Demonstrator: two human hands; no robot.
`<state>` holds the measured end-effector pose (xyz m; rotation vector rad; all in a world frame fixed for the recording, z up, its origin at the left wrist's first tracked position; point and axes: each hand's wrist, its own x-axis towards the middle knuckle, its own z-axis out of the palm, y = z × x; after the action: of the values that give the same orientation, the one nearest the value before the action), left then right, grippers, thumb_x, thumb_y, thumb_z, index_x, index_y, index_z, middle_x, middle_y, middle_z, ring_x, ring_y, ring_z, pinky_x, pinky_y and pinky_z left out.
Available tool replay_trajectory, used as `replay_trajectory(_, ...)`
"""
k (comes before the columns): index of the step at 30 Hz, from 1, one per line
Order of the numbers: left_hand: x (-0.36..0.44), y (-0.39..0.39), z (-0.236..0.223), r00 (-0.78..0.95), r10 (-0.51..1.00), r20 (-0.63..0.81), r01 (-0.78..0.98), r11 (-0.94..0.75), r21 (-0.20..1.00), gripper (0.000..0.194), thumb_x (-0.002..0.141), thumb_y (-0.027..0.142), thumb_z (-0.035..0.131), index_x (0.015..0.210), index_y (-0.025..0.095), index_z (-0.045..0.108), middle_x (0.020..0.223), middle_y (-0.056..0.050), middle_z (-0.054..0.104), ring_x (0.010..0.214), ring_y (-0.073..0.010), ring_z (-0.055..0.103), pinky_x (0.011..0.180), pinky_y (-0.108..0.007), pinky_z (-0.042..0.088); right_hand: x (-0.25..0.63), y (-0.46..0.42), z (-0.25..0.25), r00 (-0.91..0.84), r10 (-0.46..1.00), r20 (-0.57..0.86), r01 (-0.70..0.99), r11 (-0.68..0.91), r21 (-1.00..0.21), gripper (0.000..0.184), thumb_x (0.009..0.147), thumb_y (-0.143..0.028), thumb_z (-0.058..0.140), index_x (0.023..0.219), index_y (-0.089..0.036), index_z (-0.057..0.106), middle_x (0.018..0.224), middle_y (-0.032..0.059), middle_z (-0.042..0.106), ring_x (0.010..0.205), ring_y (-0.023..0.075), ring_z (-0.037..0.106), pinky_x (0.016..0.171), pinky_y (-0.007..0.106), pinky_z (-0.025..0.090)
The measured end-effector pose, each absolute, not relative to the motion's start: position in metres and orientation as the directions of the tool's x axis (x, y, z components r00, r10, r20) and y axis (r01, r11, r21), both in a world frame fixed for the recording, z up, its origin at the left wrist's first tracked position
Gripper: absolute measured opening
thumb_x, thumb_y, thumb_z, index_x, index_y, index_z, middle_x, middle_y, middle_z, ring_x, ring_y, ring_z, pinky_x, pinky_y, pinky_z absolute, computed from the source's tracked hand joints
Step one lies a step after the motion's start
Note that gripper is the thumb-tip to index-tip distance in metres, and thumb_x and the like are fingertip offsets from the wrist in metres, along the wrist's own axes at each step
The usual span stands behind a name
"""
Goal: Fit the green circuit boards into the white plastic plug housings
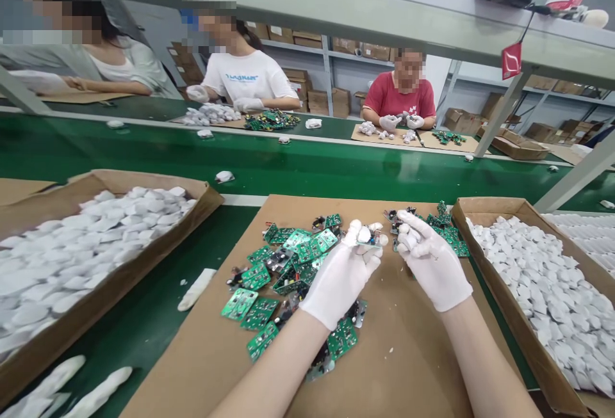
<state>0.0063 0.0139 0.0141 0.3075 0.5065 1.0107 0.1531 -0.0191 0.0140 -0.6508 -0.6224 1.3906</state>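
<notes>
Both my hands wear white gloves and hover over a cardboard sheet (394, 354). My left hand (343, 271) pinches a small white plastic part with a bit of green board at its fingertips. My right hand (432, 258) is curled closed just to the right of it, fingers wrapped round a small white piece. A heap of green circuit boards (288, 264) lies under and left of my left hand. More boards (446, 229) lie beyond my right hand.
Cardboard boxes of white plastic shells stand at the left (72, 258) and right (552, 296). Loose gloves (196, 289) lie on the green belt (336, 162). Three other people (401, 101) work across the belt with their own boards and shells.
</notes>
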Motion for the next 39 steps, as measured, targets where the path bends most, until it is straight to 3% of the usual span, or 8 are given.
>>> replay_trajectory(4, 0.005, 0.016, 0.009, 0.442, 0.872, -0.209, -0.719, 0.484, 0.499, 0.027, 0.092, 0.033, 0.060, 0.071, 0.017, 0.056, 0.092, -0.002, 0.065, 0.077, -0.0135, 0.067, 0.058, -0.019, 0.052, 0.151, -0.020, 0.012, 0.077, 0.997, 0.019, -0.651, 0.065, -0.757, 0.044, 0.048, -0.001, 0.055, 0.085, -0.016, 0.073, 0.060, -0.0049, 0.044, 0.061, 0.0097, 0.037, 0.067, 0.023, 0.045)
replay_trajectory(13, 0.005, 0.015, 0.012, 0.429, 0.874, -0.229, -0.699, 0.481, 0.529, 0.025, 0.087, 0.033, 0.067, 0.071, 0.018, 0.056, 0.090, -0.001, 0.063, 0.077, -0.0125, 0.066, 0.057, -0.018, 0.052, 0.156, -0.016, 0.009, -0.027, 1.000, 0.003, -0.673, -0.016, -0.739, 0.023, 0.048, -0.005, 0.056, 0.065, -0.021, 0.057, 0.057, -0.0061, 0.031, 0.056, 0.0112, 0.033, 0.050, 0.021, 0.027)
replay_trajectory(21, 0.005, 0.014, 0.010, 0.488, 0.850, -0.198, -0.678, 0.512, 0.527, 0.024, 0.094, 0.032, 0.057, 0.078, 0.016, 0.065, 0.081, -0.003, 0.062, 0.073, -0.0116, 0.063, 0.058, -0.019, 0.050, 0.152, -0.019, 0.016, 0.081, 0.991, -0.110, -0.693, -0.023, -0.720, 0.025, 0.060, -0.011, 0.079, 0.082, -0.017, 0.068, 0.069, -0.0035, 0.047, 0.063, 0.0081, 0.042, 0.048, 0.017, 0.029)
replay_trajectory(26, 0.007, 0.009, 0.008, 0.509, 0.849, -0.142, -0.630, 0.480, 0.610, 0.021, 0.086, 0.033, 0.070, 0.076, 0.016, 0.064, 0.074, 0.001, 0.059, 0.071, -0.0107, 0.059, 0.061, -0.019, 0.048, 0.149, -0.023, 0.020, 0.105, 0.992, -0.075, -0.654, 0.011, -0.757, 0.029, 0.059, -0.018, 0.085, 0.082, -0.018, 0.068, 0.069, -0.0040, 0.049, 0.057, 0.0059, 0.037, 0.045, 0.017, 0.025)
replay_trajectory(30, 0.006, 0.003, 0.008, 0.515, 0.856, -0.049, -0.587, 0.394, 0.708, 0.029, 0.080, 0.037, 0.075, 0.067, 0.015, 0.060, 0.071, 0.002, 0.056, 0.067, -0.0095, 0.053, 0.062, -0.020, 0.046, 0.146, -0.032, 0.025, 0.158, 0.986, 0.059, -0.412, 0.120, -0.903, 0.024, 0.066, -0.031, 0.082, 0.080, -0.020, 0.067, 0.064, -0.0052, 0.052, 0.048, 0.0048, 0.029, 0.042, 0.020, 0.020)
replay_trajectory(33, 0.005, 0.001, 0.008, 0.499, 0.867, 0.002, -0.588, 0.336, 0.735, 0.032, 0.080, 0.039, 0.074, 0.066, 0.016, 0.059, 0.071, 0.002, 0.054, 0.066, -0.0097, 0.050, 0.063, -0.021, 0.045, 0.144, -0.036, 0.029, 0.180, 0.970, 0.165, -0.124, 0.189, -0.974, 0.019, 0.072, -0.033, 0.077, 0.081, -0.019, 0.068, 0.079, 0.0015, 0.067, 0.046, 0.0046, 0.032, 0.042, 0.022, 0.025)
replay_trajectory(35, 0.004, 0.001, 0.006, 0.485, 0.874, 0.009, -0.576, 0.312, 0.755, 0.033, 0.082, 0.040, 0.073, 0.066, 0.016, 0.058, 0.072, 0.001, 0.054, 0.068, -0.0107, 0.050, 0.063, -0.022, 0.045, 0.142, -0.038, 0.028, 0.199, 0.951, 0.238, 0.030, 0.236, -0.971, 0.014, 0.076, -0.030, 0.073, 0.082, -0.019, 0.069, 0.093, 0.0060, 0.072, 0.049, 0.0065, 0.039, 0.042, 0.023, 0.030)
replay_trajectory(39, 0.002, 0.002, 0.005, 0.493, 0.869, 0.044, -0.560, 0.278, 0.781, 0.034, 0.083, 0.041, 0.071, 0.064, 0.016, 0.057, 0.078, -0.002, 0.058, 0.075, -0.0136, 0.052, 0.067, -0.024, 0.045, 0.141, -0.037, 0.020, 0.248, 0.875, 0.416, 0.260, 0.354, -0.898, 0.004, 0.082, -0.024, 0.067, 0.084, -0.020, 0.068, 0.091, 0.0058, 0.072, 0.064, 0.0130, 0.056, 0.050, 0.025, 0.039)
